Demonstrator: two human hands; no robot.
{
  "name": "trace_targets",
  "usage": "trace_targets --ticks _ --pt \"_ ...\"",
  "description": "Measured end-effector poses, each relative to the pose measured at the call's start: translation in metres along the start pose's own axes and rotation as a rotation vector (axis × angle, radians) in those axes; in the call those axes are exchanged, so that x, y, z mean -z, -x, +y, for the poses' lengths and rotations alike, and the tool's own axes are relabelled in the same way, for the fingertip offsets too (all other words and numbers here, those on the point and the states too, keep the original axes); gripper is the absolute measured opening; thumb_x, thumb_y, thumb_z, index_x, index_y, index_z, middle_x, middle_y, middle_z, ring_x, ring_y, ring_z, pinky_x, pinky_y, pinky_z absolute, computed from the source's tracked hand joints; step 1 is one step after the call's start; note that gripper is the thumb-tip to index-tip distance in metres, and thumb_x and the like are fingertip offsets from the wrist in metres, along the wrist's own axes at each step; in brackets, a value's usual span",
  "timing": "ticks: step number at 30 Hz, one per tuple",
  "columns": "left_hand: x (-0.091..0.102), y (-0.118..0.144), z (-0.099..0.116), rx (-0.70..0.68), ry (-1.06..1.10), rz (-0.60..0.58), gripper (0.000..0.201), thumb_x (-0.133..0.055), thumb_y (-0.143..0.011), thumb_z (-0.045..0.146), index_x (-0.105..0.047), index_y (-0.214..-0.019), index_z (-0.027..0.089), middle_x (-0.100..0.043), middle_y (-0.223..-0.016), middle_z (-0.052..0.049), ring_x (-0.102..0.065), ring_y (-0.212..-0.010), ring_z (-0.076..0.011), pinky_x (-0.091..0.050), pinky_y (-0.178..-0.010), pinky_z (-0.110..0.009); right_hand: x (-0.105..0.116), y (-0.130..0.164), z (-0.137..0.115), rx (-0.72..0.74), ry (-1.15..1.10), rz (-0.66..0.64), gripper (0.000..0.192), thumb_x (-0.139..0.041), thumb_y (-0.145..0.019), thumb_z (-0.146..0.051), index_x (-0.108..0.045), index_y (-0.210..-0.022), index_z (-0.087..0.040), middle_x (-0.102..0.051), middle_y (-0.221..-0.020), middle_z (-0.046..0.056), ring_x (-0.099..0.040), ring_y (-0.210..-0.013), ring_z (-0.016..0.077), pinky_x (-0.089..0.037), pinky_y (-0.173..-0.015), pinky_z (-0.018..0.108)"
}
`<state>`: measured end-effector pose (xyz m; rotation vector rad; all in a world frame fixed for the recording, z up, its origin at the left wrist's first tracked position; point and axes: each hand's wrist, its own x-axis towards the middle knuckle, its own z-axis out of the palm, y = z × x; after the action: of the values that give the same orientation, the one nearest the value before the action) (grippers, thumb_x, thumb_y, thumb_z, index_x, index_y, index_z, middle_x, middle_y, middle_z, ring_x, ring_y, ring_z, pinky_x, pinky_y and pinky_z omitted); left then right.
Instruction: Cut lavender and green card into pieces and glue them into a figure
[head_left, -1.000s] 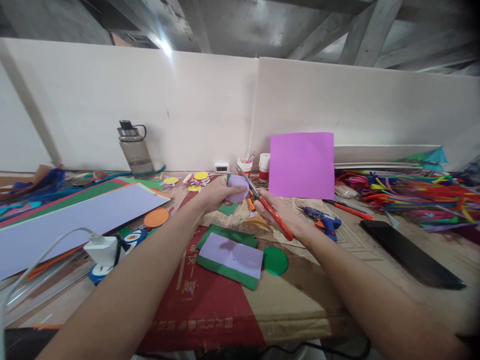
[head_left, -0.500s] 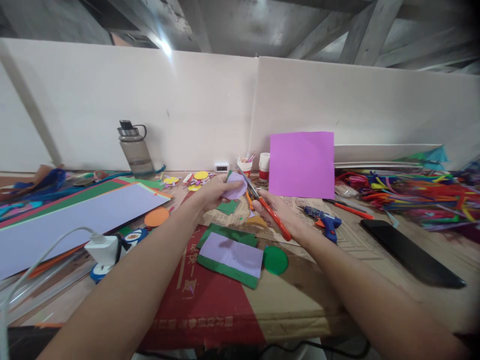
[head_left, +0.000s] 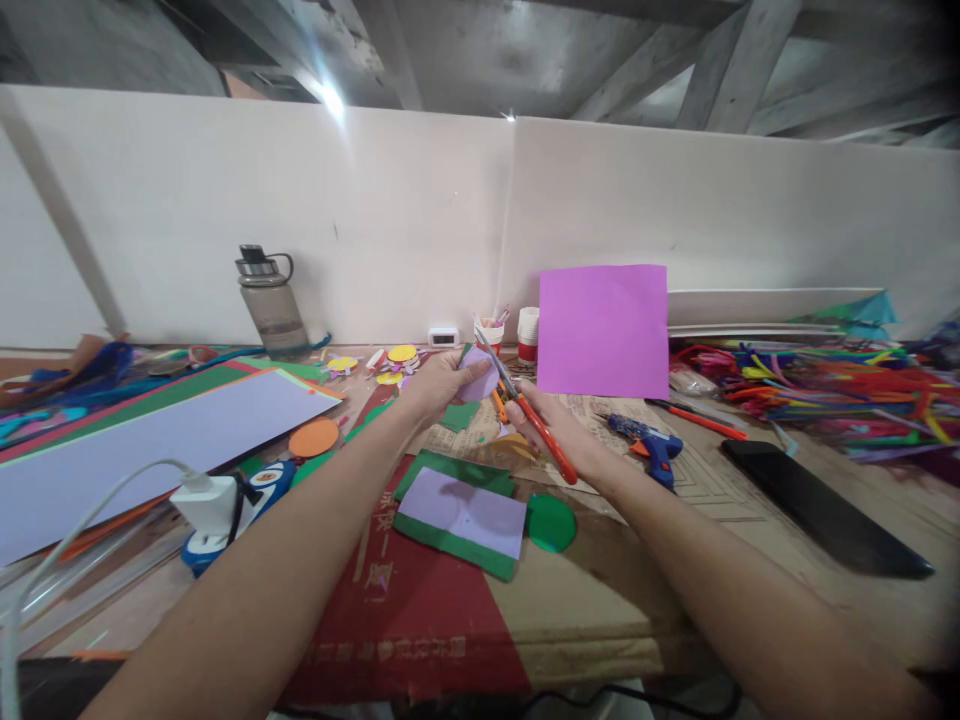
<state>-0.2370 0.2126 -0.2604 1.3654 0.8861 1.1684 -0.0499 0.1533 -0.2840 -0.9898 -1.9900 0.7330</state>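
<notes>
The worktop is crowded: a long lilac sheet lies at the left, a magenta sheet leans on the back wall, and a lilac-on-green rectangle lies nearest the person. Above it, the left hand pinches a small lilac paper piece in closed fingers, held up between both hands. Compared with a second ago, the piece looks turned and trimmed rounder. The right hand grips the orange scissors, its fingers closed around the handles, blades meeting the paper's edge, so the cut seems to be advancing around the outline.
</notes>
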Motion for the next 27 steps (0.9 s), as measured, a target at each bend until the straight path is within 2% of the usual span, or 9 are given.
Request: trace_targets --ticks 14,23,27 --pt "0.009 -0.003 -0.001 -0.018 -0.083 -0.079 0.044 -0.083 -0.060 0.049 -0.065 -0.079 0.013 -0.059 -0.067 0.000 -0.048 -0.053 -0.0068 -0.033 -0.047 -0.017 0.005 0.004 -0.019 -0.063 -0.053 -0.047 0.031 -0.050 -0.090 -0.052 -0.045 -0.084 -0.022 -0.042 -0.067 -0.004 -0.039 -0.060 0.0122 -0.034 -0.055 0.025" --pt "0.010 0.002 0.008 0.020 -0.061 -0.104 0.044 -0.086 -0.056 0.046 -0.064 -0.071 0.011 -0.058 -0.060 0.001 -0.046 -0.048 -0.0055 -0.031 -0.045 -0.018 0.006 0.001 -0.012 -0.072 -0.031 -0.073 0.033 -0.052 -0.088 -0.054 -0.046 -0.084 -0.022 -0.041 -0.066 -0.004 -0.037 -0.057 0.0109 -0.031 -0.051 0.024" --pt "0.010 -0.001 0.007 0.058 0.057 -0.083 0.043 -0.089 -0.053 0.039 -0.069 -0.078 0.011 -0.066 -0.069 -0.002 -0.055 -0.055 -0.0079 -0.038 -0.049 -0.018 0.002 0.000 -0.006 -0.088 -0.075 -0.050 0.034 -0.055 -0.086 -0.055 -0.047 -0.085 -0.022 -0.041 -0.065 -0.005 -0.037 -0.054 0.0101 -0.031 -0.049 0.022"
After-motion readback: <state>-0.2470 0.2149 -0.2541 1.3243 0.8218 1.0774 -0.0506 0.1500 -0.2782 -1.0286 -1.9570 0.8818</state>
